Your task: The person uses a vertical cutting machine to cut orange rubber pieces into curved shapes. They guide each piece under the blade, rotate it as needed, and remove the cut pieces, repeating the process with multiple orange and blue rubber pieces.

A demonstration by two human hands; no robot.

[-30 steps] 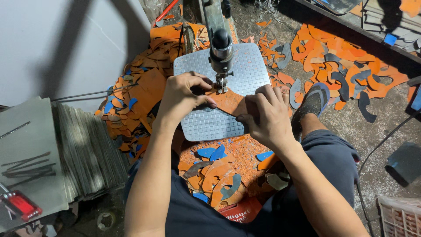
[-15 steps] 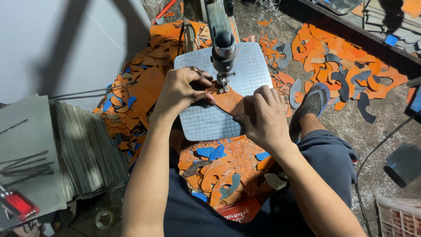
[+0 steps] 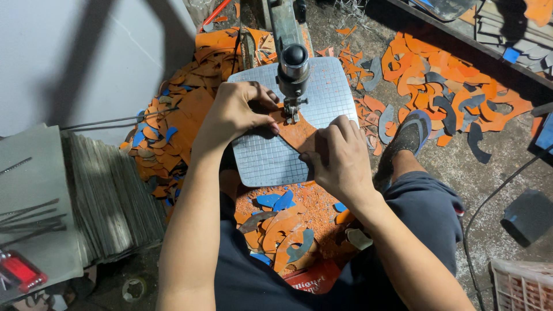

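The concrete floor (image 3: 507, 173) was strewn with orange and grey offcuts (image 3: 455, 98), thickest to the upper right and to the left of the machine. At the left edge stood a stack of grey sheets (image 3: 109, 201), with a few thin dark strips lying on a flat sheet beside it and a small red tool (image 3: 20, 270) below them. In the middle sat the gridded metal plate (image 3: 271, 161) of a cutting machine, its arm and round black-topped head (image 3: 294, 60) reaching in from above. A flat orange piece (image 3: 299, 135) lay on that plate, right under the blade. The left hand (image 3: 233, 112) pressed down on the piece's left edge, fingers curled and bearing on it rather than gripping around it. The right hand (image 3: 340, 152) lay flat on the piece's right side, fingers spread and pressing it to the plate. A dark sandal (image 3: 412, 132) on the person's foot rested on the floor just right of the plate. More orange and blue scraps (image 3: 282, 230) were heaped below the plate, between the knees.
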